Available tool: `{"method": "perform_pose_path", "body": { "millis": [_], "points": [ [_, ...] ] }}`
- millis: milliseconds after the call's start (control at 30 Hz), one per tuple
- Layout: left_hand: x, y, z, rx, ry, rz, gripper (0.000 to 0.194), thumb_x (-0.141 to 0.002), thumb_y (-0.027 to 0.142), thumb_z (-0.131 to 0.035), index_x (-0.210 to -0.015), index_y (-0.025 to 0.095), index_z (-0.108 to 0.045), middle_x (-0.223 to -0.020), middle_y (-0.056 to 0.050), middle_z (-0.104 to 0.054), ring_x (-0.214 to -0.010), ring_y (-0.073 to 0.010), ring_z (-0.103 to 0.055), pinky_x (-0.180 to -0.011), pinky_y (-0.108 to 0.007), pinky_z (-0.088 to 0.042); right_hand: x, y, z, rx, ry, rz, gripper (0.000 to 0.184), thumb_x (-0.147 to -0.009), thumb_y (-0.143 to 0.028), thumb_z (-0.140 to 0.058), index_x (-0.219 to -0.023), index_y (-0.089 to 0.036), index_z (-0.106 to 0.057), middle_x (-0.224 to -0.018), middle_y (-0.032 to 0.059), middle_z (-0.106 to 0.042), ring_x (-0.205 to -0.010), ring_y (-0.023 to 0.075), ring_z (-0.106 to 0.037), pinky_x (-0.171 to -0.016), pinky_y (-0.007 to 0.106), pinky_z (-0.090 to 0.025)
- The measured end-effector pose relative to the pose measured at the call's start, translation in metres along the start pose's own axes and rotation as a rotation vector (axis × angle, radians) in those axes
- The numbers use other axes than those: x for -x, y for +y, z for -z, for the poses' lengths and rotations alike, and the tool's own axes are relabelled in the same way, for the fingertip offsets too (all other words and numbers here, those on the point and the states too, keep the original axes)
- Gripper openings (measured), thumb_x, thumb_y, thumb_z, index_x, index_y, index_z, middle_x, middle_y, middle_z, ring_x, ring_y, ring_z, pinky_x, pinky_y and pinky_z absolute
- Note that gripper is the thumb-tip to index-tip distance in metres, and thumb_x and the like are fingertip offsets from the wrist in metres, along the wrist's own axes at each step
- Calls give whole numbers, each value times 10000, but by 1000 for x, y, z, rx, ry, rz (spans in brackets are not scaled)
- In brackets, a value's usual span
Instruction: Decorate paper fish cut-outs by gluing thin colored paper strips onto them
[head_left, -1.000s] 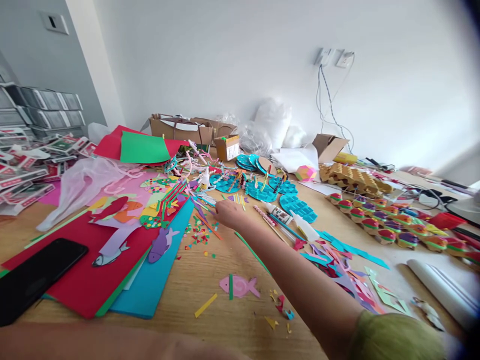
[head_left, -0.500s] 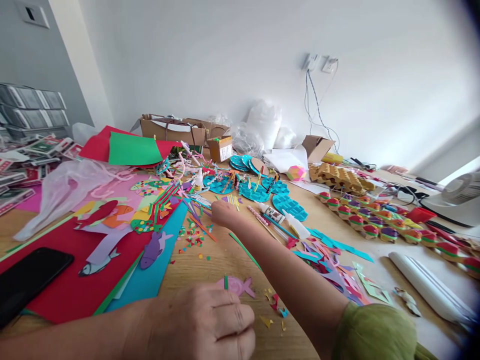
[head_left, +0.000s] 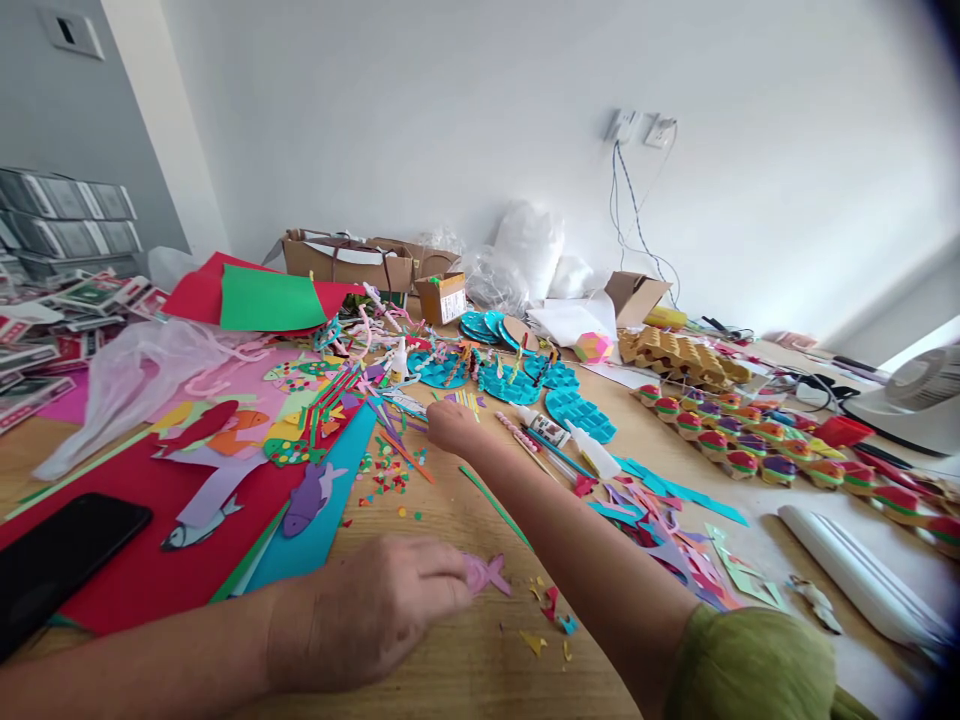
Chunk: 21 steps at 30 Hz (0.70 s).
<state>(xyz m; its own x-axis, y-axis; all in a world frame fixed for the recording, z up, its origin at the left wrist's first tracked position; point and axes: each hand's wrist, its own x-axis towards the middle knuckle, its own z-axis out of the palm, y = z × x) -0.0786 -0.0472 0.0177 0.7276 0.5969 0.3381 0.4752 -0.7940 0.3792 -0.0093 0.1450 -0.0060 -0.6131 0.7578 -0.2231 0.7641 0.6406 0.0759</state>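
Observation:
My left hand lies low on the wooden table, fingers bunched together over the head end of a pink paper fish; only the fish's tail shows. My right hand is stretched far forward, closed among thin coloured paper strips near the heap of craft cut-outs. What its fingers pinch is hidden. A green sleeve covers my right upper arm.
Red and blue paper sheets with paper fish cut-outs lie left, a black phone on them. Glue bottles, teal trays, painted egg-carton pieces, paper scraps, cardboard boxes and a white fan crowd the table.
My left hand came in from the bottom edge and slid forward onto the pink paper fish. My right hand stayed almost still at the strips.

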Motion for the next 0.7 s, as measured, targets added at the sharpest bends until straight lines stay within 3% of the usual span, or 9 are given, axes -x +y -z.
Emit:
{"method": "perform_pose_path", "body": {
  "millis": [167, 267, 367, 500, 700],
  "points": [
    [6, -29, -7, 209, 148, 363, 271, -783, 65, -346, -839, 154, -596, -787, -29, -637, -743, -133, -591, -675, -240, -467, 9, 13, 3, -4, 28, 0, 295, -869, -300, -501, -1126, -156, -514, -1123, 77, -538, -943, 188, -558, -787, 386, -479],
    [4, -44, -11, 505, 173, 653, 250, -724, 91, -348, -837, 124, -568, -736, -35, -616, -634, -123, -582, -572, -232, -477, 16, 20, 6, -7, 36, -19, 296, -868, -300, -504, -1125, -154, -515, -1120, 77, -539, -942, 189, -559, -785, 385, -480],
    [-2, -46, -14, 757, 170, 818, 239, -678, 118, -369, -832, 118, -552, -767, -36, -601, -626, -110, -567, -550, -211, -460, 18, 22, 3, -20, 35, -25, 294, -869, -301, -501, -1125, -156, -515, -1120, 77, -540, -940, 187, -559, -784, 385, -480],
    [-12, -33, -20, 843, 9, 881, 211, -643, 149, -416, -776, 144, -579, -746, -15, -607, -644, -118, -557, -563, -206, -427, 8, 17, -6, -43, 24, -25, 290, -871, -300, -498, -1125, -160, -515, -1123, 76, -538, -940, 186, -558, -785, 384, -480],
    [-17, -19, -32, 820, -93, 765, 281, -581, 93, -391, -718, 163, -626, -676, 14, -603, -634, -120, -549, -590, -217, -419, -11, 17, -14, -71, 1, -30, 293, -869, -300, -501, -1127, -161, -514, -1126, 76, -537, -944, 188, -557, -786, 383, -480]
  ]
}}
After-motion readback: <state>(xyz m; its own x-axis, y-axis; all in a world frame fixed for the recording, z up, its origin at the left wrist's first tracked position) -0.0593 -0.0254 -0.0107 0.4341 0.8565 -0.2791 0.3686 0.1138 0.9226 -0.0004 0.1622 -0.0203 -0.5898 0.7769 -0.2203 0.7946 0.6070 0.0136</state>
